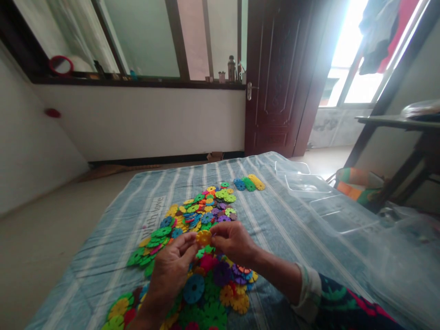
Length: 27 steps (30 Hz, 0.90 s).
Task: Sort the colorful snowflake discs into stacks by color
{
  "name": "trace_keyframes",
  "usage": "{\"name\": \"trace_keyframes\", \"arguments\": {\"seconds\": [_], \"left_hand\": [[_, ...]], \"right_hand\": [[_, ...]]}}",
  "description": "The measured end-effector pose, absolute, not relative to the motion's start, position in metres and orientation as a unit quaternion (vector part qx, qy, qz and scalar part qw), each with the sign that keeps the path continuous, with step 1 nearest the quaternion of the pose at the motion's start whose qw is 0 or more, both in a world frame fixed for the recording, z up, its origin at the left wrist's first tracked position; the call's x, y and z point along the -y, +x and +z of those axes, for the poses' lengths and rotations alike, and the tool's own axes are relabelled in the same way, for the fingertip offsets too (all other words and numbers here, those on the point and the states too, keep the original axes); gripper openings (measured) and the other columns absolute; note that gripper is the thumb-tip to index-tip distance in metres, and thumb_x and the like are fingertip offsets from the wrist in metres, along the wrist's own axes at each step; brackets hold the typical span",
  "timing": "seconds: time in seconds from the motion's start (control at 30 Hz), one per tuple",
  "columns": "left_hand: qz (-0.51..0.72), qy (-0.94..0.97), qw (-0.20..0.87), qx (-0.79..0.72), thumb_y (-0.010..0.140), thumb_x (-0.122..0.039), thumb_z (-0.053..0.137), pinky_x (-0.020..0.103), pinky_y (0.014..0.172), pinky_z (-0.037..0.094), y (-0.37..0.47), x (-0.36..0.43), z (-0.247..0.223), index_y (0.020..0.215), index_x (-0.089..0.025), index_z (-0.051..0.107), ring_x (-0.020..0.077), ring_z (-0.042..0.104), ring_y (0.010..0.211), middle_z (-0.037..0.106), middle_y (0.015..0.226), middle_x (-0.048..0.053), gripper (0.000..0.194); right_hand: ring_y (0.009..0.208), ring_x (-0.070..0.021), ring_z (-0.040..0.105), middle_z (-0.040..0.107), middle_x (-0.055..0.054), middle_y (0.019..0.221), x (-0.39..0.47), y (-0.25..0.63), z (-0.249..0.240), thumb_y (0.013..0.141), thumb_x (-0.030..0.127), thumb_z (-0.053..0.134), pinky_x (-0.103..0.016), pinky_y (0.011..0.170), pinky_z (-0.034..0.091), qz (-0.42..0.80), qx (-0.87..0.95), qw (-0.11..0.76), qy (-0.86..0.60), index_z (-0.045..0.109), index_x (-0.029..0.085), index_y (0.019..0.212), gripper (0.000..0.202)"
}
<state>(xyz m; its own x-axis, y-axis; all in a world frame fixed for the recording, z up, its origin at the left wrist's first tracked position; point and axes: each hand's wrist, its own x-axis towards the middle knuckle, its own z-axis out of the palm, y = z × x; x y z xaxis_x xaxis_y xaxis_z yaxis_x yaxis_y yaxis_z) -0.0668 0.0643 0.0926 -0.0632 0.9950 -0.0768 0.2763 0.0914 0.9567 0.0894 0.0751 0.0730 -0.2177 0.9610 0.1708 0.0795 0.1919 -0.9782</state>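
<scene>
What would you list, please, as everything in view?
Held disc: at least one, yellow, between both hands
Striped cloth: one, blue and white, centre
Notched discs: many, mixed colours, on cloth
Disc rows: three, blue, green and yellow, beyond them
Plastic boxes: several, clear, cloth's right
Container: one, orange and green, right
Door: one, reddish-brown, far side
Flask: one, greyish, on ledge
Mirror: one, red-rimmed, ledge's left end
Clothes: some, grey and red, upper right
Table: one, green-topped, right
Cardboard box: one, brown, by wall
Left hand: one, bare, gripping disc's left
Right hand: one, bare, gripping disc's right
</scene>
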Motion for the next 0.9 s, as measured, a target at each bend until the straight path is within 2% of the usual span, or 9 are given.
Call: {"name": "trace_keyframes", "arguments": {"seconds": [0.1, 0.17, 0.23, 0.3, 0.37, 0.43, 0.63, 0.9], "left_hand": [[0.423, 0.564, 0.381, -0.598, 0.057, -0.05, 0.067, 0.034, 0.089, 0.051, -0.069, -0.067, 0.09, 0.1, -0.016, 0.064, 0.0262, 0.064, 0.102, 0.071, 0.106, 0.01, 0.056], [0.424, 0.586, 0.341, -0.601, 0.058, -0.05, 0.066, 0.033, 0.091, 0.05, -0.072, -0.068, 0.091, 0.097, -0.018, 0.066, 0.0259, 0.064, 0.103, 0.072, 0.103, 0.007, 0.05], [0.416, 0.602, 0.305, -0.61, 0.061, -0.05, 0.065, 0.031, 0.087, 0.051, -0.076, -0.068, 0.093, 0.092, -0.02, 0.068, 0.0255, 0.066, 0.097, 0.073, 0.098, 0.005, 0.043], [0.403, 0.615, 0.276, -0.619, 0.063, -0.05, 0.062, 0.029, 0.081, 0.053, -0.08, -0.067, 0.097, 0.086, -0.022, 0.069, 0.0247, 0.067, 0.089, 0.074, 0.091, 0.003, 0.037], [0.395, 0.625, 0.253, -0.624, 0.065, -0.049, 0.061, 0.028, 0.076, 0.053, -0.085, -0.067, 0.1, 0.082, -0.022, 0.07, 0.0233, 0.068, 0.08, 0.074, 0.084, 0.001, 0.033], [0.394, 0.631, 0.24, -0.624, 0.066, -0.048, 0.06, 0.026, 0.071, 0.053, -0.089, -0.068, 0.101, 0.08, -0.023, 0.07, 0.0222, 0.067, 0.074, 0.073, 0.078, 0.0, 0.031], [0.383, 0.641, 0.233, -0.623, 0.065, -0.05, 0.059, 0.024, 0.069, 0.053, -0.096, -0.075, 0.091, 0.077, -0.024, 0.071, 0.0214, 0.067, 0.073, 0.073, 0.077, -0.001, 0.031], [0.365, 0.63, 0.235, -0.644, 0.062, -0.054, 0.059, 0.025, 0.066, 0.053, -0.097, -0.075, 0.09, 0.078, -0.024, 0.073, 0.0201, 0.065, 0.064, 0.073, 0.076, 0.0, 0.037]], "right_hand": [[0.061, -0.0095, 0.046, 0.052, 0.001, 0.06, -0.079, 0.095, 0.073, 0.078, 0.016, 0.047, -0.022, 0.06, 0.035, 0.232, 0.731, 0.468, -0.438, 0.057, 0.016, 0.061, 0.02], [0.064, -0.0102, 0.048, 0.056, -0.001, 0.064, -0.089, 0.106, 0.073, 0.081, 0.016, 0.045, -0.023, 0.063, 0.035, 0.163, 0.741, 0.47, -0.452, 0.059, 0.017, 0.064, 0.022], [0.061, -0.01, 0.05, 0.058, 0.0, 0.064, -0.106, 0.125, 0.072, 0.081, 0.018, 0.046, -0.022, 0.061, 0.037, 0.181, 0.702, 0.489, -0.484, 0.062, 0.017, 0.068, 0.02], [0.056, -0.0097, 0.052, 0.057, 0.001, 0.061, -0.128, 0.152, 0.07, 0.076, 0.019, 0.05, -0.021, 0.056, 0.038, 0.249, 0.63, 0.513, -0.528, 0.064, 0.016, 0.075, 0.014], [0.05, -0.0095, 0.053, 0.059, 0.001, 0.063, -0.149, 0.185, 0.065, 0.072, 0.017, 0.051, -0.021, 0.05, 0.04, 0.315, 0.524, 0.535, -0.583, 0.064, 0.014, 0.082, 0.017], [0.047, -0.0084, 0.053, 0.06, -0.001, 0.063, -0.167, 0.217, 0.06, 0.074, 0.016, 0.049, -0.02, 0.046, 0.04, 0.324, 0.438, 0.544, -0.638, 0.064, 0.013, 0.086, 0.02], [0.04, -0.0061, 0.049, 0.058, 0.0, 0.057, -0.202, 0.269, 0.047, 0.075, 0.013, 0.05, -0.017, 0.038, 0.034, 0.296, 0.409, 0.52, -0.689, 0.062, 0.011, 0.086, 0.017], [0.036, -0.0072, 0.049, 0.056, 0.001, 0.048, -0.227, 0.279, 0.038, 0.069, 0.007, 0.055, -0.017, 0.038, 0.037, 0.291, 0.425, 0.465, -0.72, 0.065, 0.01, 0.081, 0.016]]}}
